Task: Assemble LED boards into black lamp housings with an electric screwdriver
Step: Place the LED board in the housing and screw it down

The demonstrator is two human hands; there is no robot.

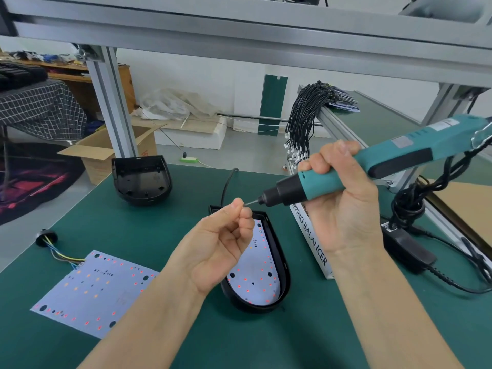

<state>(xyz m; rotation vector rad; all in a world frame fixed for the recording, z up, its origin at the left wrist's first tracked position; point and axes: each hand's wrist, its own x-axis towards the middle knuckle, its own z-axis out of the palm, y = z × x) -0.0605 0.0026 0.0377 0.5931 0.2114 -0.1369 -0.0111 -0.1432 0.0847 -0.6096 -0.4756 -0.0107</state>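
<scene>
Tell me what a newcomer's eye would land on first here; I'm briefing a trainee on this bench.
First the teal screwdriver, gripped by the right hand and held above the mat, with the left hand pinching at its bit tip. Just below them sits a black housing with a white LED board in it. A loose board lies at front left, and an empty housing sits farther back.

LED board (255, 272) in near housing (282, 265); spare board (93, 291) left; empty housing (142, 179) behind-left; box (311, 235) right.
</scene>
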